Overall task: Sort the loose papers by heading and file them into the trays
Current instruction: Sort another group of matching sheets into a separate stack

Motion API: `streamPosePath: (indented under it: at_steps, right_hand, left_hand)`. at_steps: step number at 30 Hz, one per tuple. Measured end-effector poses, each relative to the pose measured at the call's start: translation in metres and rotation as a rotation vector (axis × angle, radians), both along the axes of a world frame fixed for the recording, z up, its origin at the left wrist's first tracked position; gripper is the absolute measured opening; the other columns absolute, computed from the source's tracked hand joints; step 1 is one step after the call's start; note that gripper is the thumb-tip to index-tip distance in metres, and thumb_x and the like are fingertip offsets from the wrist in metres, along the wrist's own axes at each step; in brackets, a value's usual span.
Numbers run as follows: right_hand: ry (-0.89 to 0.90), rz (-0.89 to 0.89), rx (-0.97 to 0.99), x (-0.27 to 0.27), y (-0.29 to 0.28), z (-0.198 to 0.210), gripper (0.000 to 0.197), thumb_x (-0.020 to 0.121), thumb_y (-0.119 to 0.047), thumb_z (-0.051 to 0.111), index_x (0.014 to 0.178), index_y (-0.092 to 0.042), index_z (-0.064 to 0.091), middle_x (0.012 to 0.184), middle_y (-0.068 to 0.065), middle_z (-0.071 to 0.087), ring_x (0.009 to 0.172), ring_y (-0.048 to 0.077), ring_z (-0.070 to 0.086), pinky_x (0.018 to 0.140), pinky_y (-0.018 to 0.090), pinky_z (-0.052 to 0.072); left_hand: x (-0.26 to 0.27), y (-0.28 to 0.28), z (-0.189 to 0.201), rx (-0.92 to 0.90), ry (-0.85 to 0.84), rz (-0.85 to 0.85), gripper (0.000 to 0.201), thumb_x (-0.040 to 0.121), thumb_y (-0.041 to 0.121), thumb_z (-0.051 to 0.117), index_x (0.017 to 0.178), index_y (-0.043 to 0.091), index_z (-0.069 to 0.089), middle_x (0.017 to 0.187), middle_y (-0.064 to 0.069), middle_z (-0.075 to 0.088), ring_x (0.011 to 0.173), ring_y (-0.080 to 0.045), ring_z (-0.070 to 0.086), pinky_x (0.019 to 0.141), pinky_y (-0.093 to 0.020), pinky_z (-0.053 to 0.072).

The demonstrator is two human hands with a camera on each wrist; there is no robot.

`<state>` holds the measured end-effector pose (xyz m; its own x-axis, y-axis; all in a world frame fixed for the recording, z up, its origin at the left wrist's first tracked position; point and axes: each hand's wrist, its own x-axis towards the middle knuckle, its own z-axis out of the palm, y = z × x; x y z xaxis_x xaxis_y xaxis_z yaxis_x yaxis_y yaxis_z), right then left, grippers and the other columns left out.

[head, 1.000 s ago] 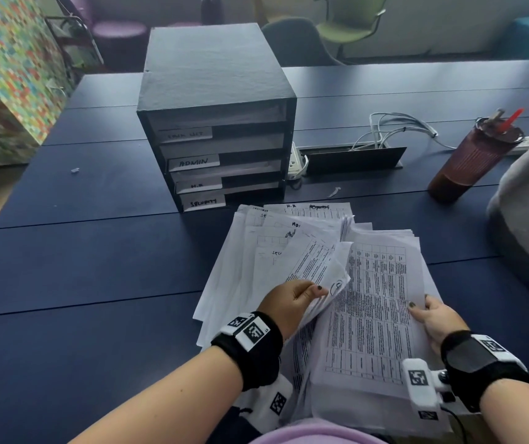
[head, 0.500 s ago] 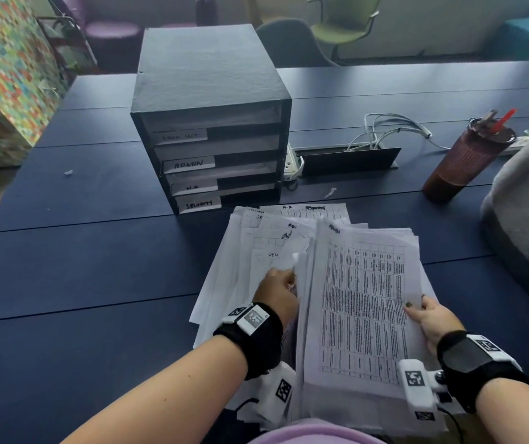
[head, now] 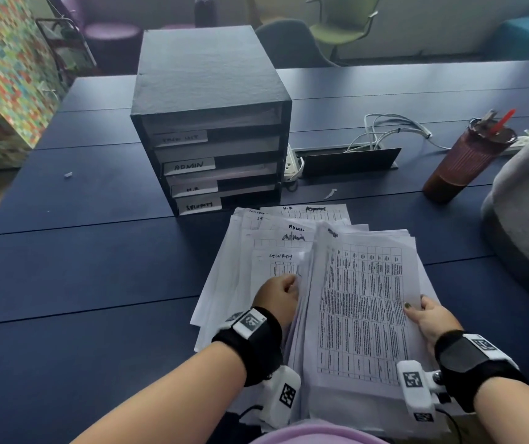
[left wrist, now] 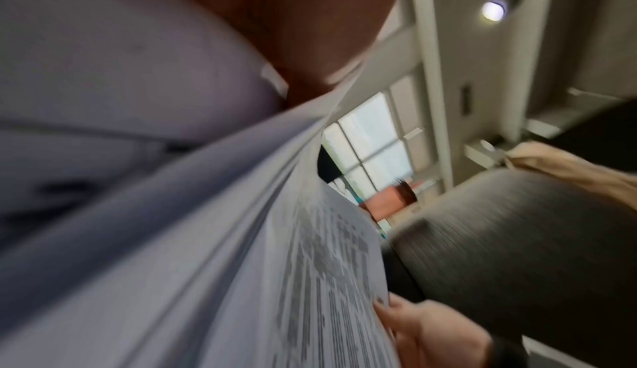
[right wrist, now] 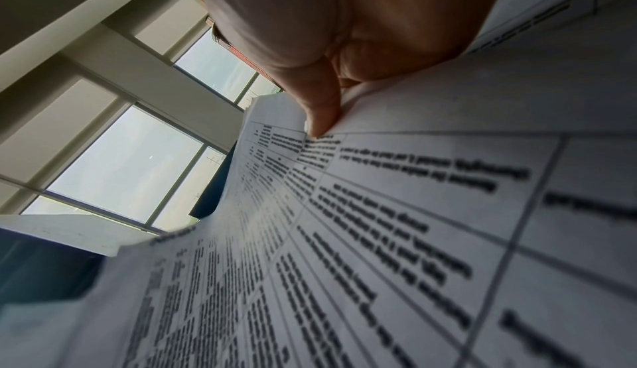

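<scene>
Head view: our right hand [head: 429, 318] pinches the raised paper stack [head: 362, 315] at its right edge, thumb on top. Our left hand [head: 277, 296] has fingers tucked under its left edge, grip unclear. Beyond our fingertips stand the trays [head: 221, 161].

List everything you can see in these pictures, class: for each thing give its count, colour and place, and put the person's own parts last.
Tray unit: one, dark grey, four labelled trays, far side of table.
Loose papers: one fanned pile, white, in front of the trays.
Printed stack: one, white with black tables, held at near edge.
Table: one, dark blue.
Tumbler: one, brown with red straw, right.
Cables: a bundle, white, behind the open cable hatch.
Chairs: several, green, grey, purple, beyond table.
Left hand: one, fingers tucked into stack's left edge.
Right hand: one, grip on stack's right edge.
</scene>
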<state>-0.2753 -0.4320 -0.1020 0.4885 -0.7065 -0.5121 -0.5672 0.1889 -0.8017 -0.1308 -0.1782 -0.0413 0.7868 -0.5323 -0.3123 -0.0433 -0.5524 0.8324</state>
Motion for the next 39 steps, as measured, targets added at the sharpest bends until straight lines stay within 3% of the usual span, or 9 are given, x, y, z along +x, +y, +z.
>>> streamPosePath:
  at_steps: [9, 13, 15, 18, 22, 28, 32, 35, 39]
  right_hand:
    - [0.038, 0.033, -0.059, 0.0, 0.0, 0.003, 0.011, 0.092, 0.0, 0.052, 0.103, -0.002, 0.055, 0.081, 0.01, 0.062, 0.073, 0.027, 0.058, 0.078, 0.041, 0.049]
    - [0.097, 0.021, -0.106, 0.005, 0.002, 0.002, 0.005, 0.091, -0.003, 0.056, 0.094, -0.006, 0.059, 0.076, 0.008, 0.063, 0.072, 0.028, 0.059, 0.073, 0.038, 0.05]
    - [0.103, 0.027, -0.103, 0.008, 0.003, 0.001, 0.007, 0.091, -0.003, 0.055, 0.097, -0.007, 0.058, 0.074, 0.007, 0.061, 0.068, 0.025, 0.057, 0.069, 0.034, 0.048]
    - [0.107, 0.052, -0.122, 0.009, 0.003, 0.001, 0.01, 0.092, -0.004, 0.054, 0.102, -0.006, 0.057, 0.081, 0.012, 0.062, 0.072, 0.026, 0.058, 0.074, 0.035, 0.048]
    - [0.157, 0.076, -0.151, 0.009, 0.001, -0.003, 0.012, 0.092, -0.007, 0.055, 0.103, -0.006, 0.059, 0.093, 0.018, 0.064, 0.087, 0.034, 0.062, 0.087, 0.046, 0.05]
    - [0.229, 0.118, -0.251, 0.007, 0.003, 0.002, 0.003, 0.091, -0.01, 0.057, 0.094, -0.009, 0.058, 0.09, 0.013, 0.063, 0.083, 0.027, 0.059, 0.074, 0.031, 0.042]
    - [0.227, 0.13, -0.267, 0.007, 0.006, 0.007, 0.003, 0.091, -0.009, 0.057, 0.094, -0.009, 0.057, 0.09, 0.013, 0.062, 0.083, 0.027, 0.058, 0.072, 0.03, 0.04]
    - [0.237, 0.141, -0.278, 0.006, 0.006, 0.007, 0.004, 0.091, -0.01, 0.057, 0.095, -0.008, 0.057, 0.092, 0.013, 0.062, 0.084, 0.027, 0.058, 0.073, 0.03, 0.04]
    - [0.233, 0.146, -0.275, 0.006, 0.007, 0.01, 0.005, 0.092, -0.009, 0.056, 0.096, -0.007, 0.057, 0.092, 0.014, 0.062, 0.082, 0.026, 0.057, 0.068, 0.029, 0.039]
  left_hand:
    - [0.004, 0.013, 0.006, 0.089, -0.083, -0.19, 0.028, 0.081, 0.009, 0.054, 0.057, 0.015, 0.04, 0.066, 0.003, 0.041, 0.061, -0.014, 0.038, 0.055, -0.025, 0.03]
    - [0.016, 0.036, 0.001, 0.094, 0.029, -0.032, 0.016, 0.08, 0.019, 0.067, 0.093, 0.019, 0.058, 0.107, 0.006, 0.054, 0.101, -0.008, 0.053, 0.085, -0.018, 0.04]
    - [0.017, 0.043, -0.003, 0.121, 0.066, 0.027, 0.048, 0.08, 0.019, 0.068, 0.125, 0.019, 0.052, 0.137, -0.001, 0.044, 0.123, -0.002, 0.039, 0.106, -0.021, 0.03]
    - [0.018, 0.045, -0.005, 0.191, 0.111, 0.013, 0.043, 0.083, 0.026, 0.063, 0.126, 0.021, 0.06, 0.158, 0.001, 0.012, 0.144, -0.015, 0.008, 0.119, -0.037, 0.013]
    - [0.016, 0.039, -0.004, 0.105, 0.199, 0.146, 0.057, 0.066, 0.036, 0.067, 0.121, 0.022, 0.064, 0.137, 0.007, 0.048, 0.131, -0.013, 0.037, 0.113, -0.036, 0.031]
    - [0.0, 0.036, 0.004, -0.004, 0.191, 0.093, 0.081, 0.09, 0.022, 0.059, 0.152, 0.021, 0.006, 0.13, 0.015, 0.057, 0.106, 0.001, 0.054, 0.08, -0.006, 0.039]
    - [-0.009, 0.034, 0.003, 0.021, -0.083, -0.059, 0.049, 0.092, 0.02, 0.054, 0.14, 0.018, 0.044, 0.148, 0.015, 0.035, 0.132, -0.001, 0.037, 0.096, -0.008, 0.029]
    - [-0.012, 0.032, 0.002, -0.047, -0.191, -0.049, 0.033, 0.091, 0.018, 0.055, 0.123, 0.011, 0.06, 0.132, 0.014, 0.045, 0.11, 0.004, 0.048, 0.084, 0.006, 0.029]
    - [-0.009, 0.03, 0.002, -0.175, -0.181, 0.107, 0.013, 0.092, 0.017, 0.052, 0.101, 0.024, 0.06, 0.106, 0.009, 0.054, 0.093, -0.004, 0.057, 0.083, -0.016, 0.046]
